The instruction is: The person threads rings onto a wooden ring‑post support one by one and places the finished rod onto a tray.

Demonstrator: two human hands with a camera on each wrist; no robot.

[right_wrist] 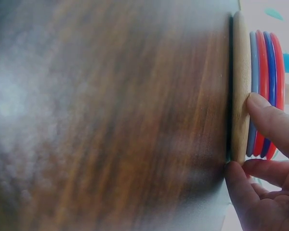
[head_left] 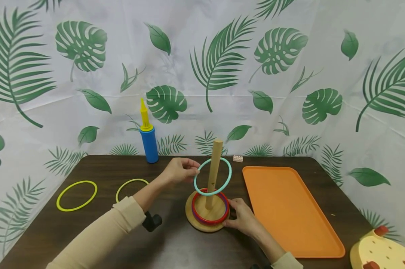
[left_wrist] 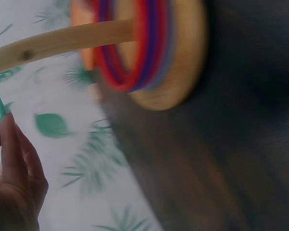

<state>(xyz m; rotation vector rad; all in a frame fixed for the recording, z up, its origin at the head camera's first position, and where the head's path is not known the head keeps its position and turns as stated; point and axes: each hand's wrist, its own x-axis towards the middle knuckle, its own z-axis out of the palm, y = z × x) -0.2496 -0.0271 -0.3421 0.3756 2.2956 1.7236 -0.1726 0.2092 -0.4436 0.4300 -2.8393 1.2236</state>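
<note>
A wooden ring-toss stand stands mid-table, its round base carrying an upright post. Around the foot of the post lie several stacked rings, with a red ring on top and blue ring, red and grey-blue ones beneath. My left hand pinches a turquoise ring at its left side, thumb against fingertips. That ring hangs tilted about the post, well above the stack. With thumb and fingers at its right edge, my right hand grips the base, close beside the stacked rings.
Two yellow rings, a bright ring and a paler ring, lie at the left. A blue and yellow hand pump stands at the back. Right of the stand lies an orange tray; a cheese-like toy sits beyond it.
</note>
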